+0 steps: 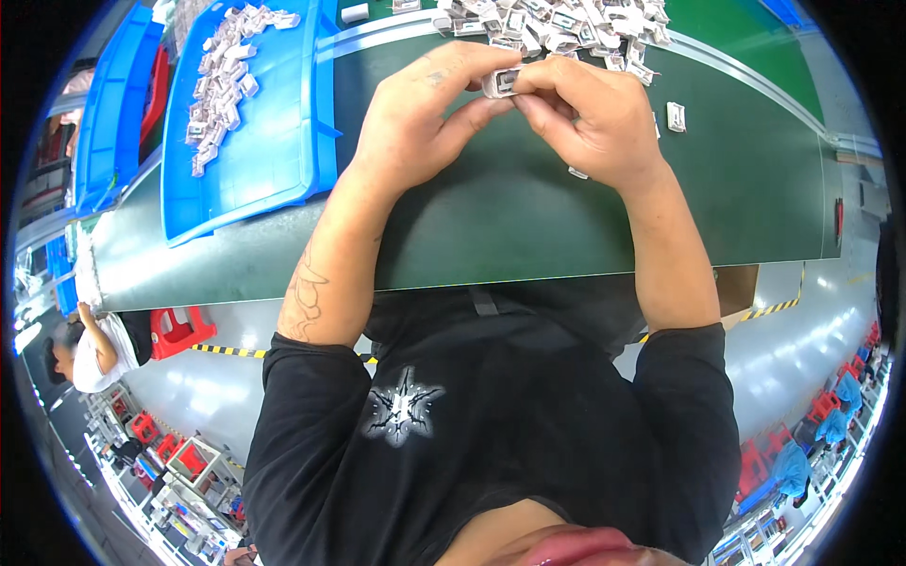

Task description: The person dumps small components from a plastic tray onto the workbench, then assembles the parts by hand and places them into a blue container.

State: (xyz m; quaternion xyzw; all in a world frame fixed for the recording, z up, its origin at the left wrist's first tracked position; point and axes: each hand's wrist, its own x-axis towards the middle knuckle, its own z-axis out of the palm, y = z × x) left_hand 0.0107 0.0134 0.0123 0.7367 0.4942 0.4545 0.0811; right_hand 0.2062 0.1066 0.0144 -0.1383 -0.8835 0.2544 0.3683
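Both my hands meet over the far part of the green table (500,226). Between them is a small white rectangular part (500,83) with a dark slot. My left hand (411,108) pinches it from the left with thumb and forefinger. From the other side, the curled fingers and thumb of my right hand (599,118) grip its right end. Just beyond my hands lies a heap of similar small white parts (566,24). One loose white part (676,117) rests to the right of my right hand; another peeks out below that hand, mostly hidden.
A blue tray (274,160) at the left holds several more white parts (226,90) in a strip. Behind the heap runs a metal rail (746,80). A red pen-like object (839,219) lies by the table's right edge. At far left, a person (99,354) sits near a red stool (179,332).
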